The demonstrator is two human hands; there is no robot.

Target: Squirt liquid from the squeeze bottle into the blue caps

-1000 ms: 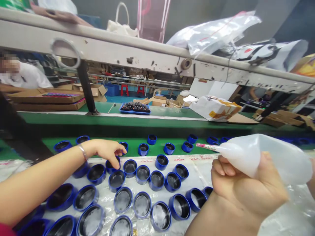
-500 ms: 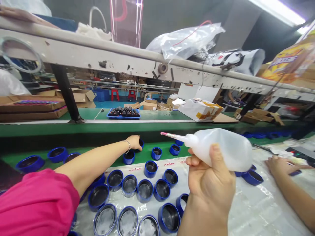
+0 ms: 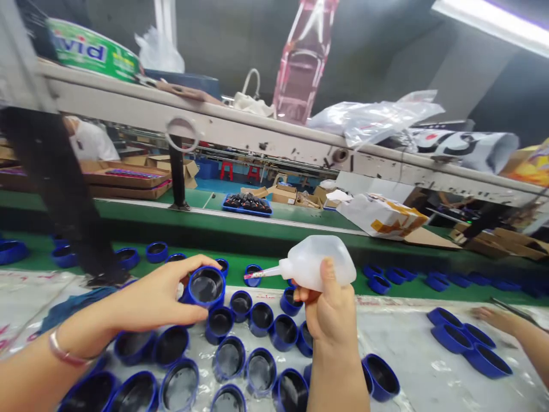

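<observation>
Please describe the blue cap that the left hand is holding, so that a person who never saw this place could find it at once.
Start at the clear plastic sheet covering the near table, crowded with round blue caps lying open side up. Above their left part, the left hand holds one blue cap. It alone is lifted off the sheet and tilted, its opening facing the nozzle of the white squeeze bottle in the right hand.

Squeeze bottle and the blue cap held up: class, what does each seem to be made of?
Squeeze bottle: likely soft plastic, matte and milky translucent, light showing through its wall. Blue cap: probably hard plastic or coated metal, glossy blue rim with highlights, dark shiny inside; the look leaves this open.
</observation>
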